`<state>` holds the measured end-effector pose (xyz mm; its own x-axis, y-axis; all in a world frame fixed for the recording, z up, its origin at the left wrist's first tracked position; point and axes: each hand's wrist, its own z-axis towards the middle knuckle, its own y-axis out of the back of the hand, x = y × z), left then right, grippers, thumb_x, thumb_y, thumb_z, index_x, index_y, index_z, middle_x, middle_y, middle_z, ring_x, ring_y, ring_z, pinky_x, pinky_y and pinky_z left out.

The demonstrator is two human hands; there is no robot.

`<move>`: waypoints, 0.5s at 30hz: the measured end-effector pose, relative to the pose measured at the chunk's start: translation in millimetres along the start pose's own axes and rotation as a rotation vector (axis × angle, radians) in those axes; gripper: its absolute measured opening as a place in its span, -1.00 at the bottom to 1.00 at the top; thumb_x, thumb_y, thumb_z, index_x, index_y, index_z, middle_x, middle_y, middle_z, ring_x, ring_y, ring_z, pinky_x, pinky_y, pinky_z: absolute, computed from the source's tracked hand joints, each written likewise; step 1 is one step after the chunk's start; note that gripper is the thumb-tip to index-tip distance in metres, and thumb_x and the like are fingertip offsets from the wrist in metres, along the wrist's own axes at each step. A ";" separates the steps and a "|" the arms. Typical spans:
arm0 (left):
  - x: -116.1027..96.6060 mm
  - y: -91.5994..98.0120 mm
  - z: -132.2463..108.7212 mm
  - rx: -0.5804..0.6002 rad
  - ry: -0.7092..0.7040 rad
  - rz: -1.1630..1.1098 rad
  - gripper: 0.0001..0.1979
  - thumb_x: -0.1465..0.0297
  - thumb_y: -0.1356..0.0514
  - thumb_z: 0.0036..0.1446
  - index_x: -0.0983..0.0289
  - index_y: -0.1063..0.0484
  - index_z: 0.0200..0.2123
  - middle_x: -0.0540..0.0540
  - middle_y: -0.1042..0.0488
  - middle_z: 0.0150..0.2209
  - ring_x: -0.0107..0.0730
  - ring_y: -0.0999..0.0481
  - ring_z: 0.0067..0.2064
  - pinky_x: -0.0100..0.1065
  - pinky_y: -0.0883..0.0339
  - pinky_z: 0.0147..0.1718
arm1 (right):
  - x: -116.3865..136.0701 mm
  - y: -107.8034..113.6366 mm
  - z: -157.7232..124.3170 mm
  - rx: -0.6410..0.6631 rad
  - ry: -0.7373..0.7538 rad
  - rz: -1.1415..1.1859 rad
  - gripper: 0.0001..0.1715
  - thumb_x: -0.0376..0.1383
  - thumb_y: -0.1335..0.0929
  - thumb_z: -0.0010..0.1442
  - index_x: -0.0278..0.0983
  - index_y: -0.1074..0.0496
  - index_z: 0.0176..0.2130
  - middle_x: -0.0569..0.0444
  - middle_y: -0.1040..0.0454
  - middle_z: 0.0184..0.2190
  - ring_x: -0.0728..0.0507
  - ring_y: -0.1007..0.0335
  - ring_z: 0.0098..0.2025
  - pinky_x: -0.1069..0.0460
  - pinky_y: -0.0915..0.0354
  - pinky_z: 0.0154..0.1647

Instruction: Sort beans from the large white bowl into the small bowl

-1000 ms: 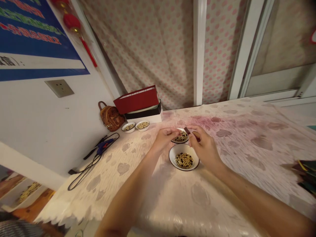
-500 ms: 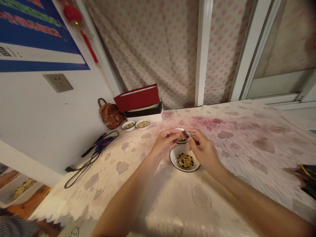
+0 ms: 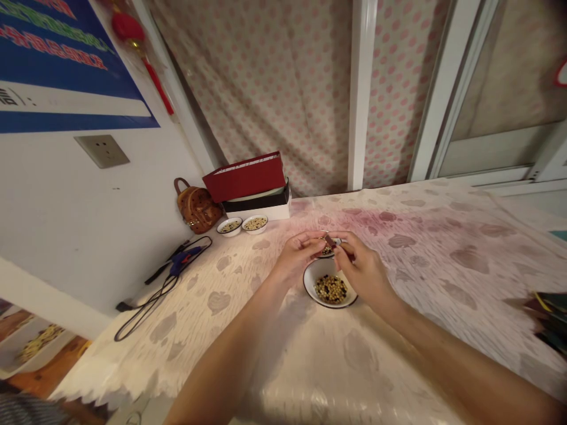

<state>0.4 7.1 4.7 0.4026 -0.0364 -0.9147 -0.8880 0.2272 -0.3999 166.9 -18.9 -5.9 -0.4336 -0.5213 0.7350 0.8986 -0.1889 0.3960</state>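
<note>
Right hand (image 3: 361,264) pinches a dark-brown strip (image 3: 330,241) beyond the near white, black-rimmed bowl (image 3: 313,274); left hand (image 3: 295,257) nearly closed, contents unclear.

Forearms (image 3: 239,333) extended; left fingers (image 3: 305,238) near pinching right fingers (image 3: 351,239)

Centre: left hand (image 3: 296,255) and right hand (image 3: 364,262) facing each other above the table (image 3: 287,360), stick (image 3: 330,241) in the right, its tip right beside the left!
Near bowl (image 3: 312,282): just before both hands, person's side, beans (image 3: 331,289) sitting in it.
Far bowl (image 3: 326,257): tucked behind the hands, part hidden, beans there too.
Side bowls (image 3: 256,231): a pair, out left and beyond the left hand.
Upper box (image 3: 245,180): on the lower box (image 3: 266,211), directly behind that pair.
Bag (image 3: 199,209): left of the boxes, by the wall (image 3: 146,195).
Corded tool (image 3: 181,260): well left of the left hand.
Curtain (image 3: 274,100): behind everything!
Bundle (image 3: 550,316): far off, right of the right hand.
</note>
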 end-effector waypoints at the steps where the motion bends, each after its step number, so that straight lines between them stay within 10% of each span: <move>1: 0.0 -0.3 -0.3 -0.002 0.000 0.003 -0.58 0.37 -0.57 -0.16 0.32 -0.64 -0.18 0.10 -0.63 -0.30 -0.42 -0.56 -0.27 -0.30 -0.34 -0.11 | -0.1 0.0 0.2 0.002 0.002 0.003 -0.64 -0.22 -0.23 0.33 -0.24 -0.44 0.04 0.17 -0.49 -0.52 -0.10 -0.41 -0.48 0.00 -0.21 -0.38; 15: -1.2 -1.3 -2.6 -0.012 -0.001 0.006 -0.57 0.37 -0.55 -0.11 0.32 -0.62 -0.12 0.09 -0.62 -0.28 -0.41 -0.55 -0.24 -0.30 -0.33 -0.08 | 1.3 -0.9 -0.3 -0.010 0.031 -0.027 -0.71 -0.23 -0.24 0.32 -0.19 -0.43 -0.02 0.19 -0.47 -0.57 -0.11 -0.42 -0.52 0.02 -0.19 -0.44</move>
<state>0.6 4.3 6.2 0.3978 -0.0345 -0.9168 -0.8929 0.2153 -0.3955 165.6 -19.6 -5.5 -0.4555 -0.5413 0.7068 0.8873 -0.2118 0.4097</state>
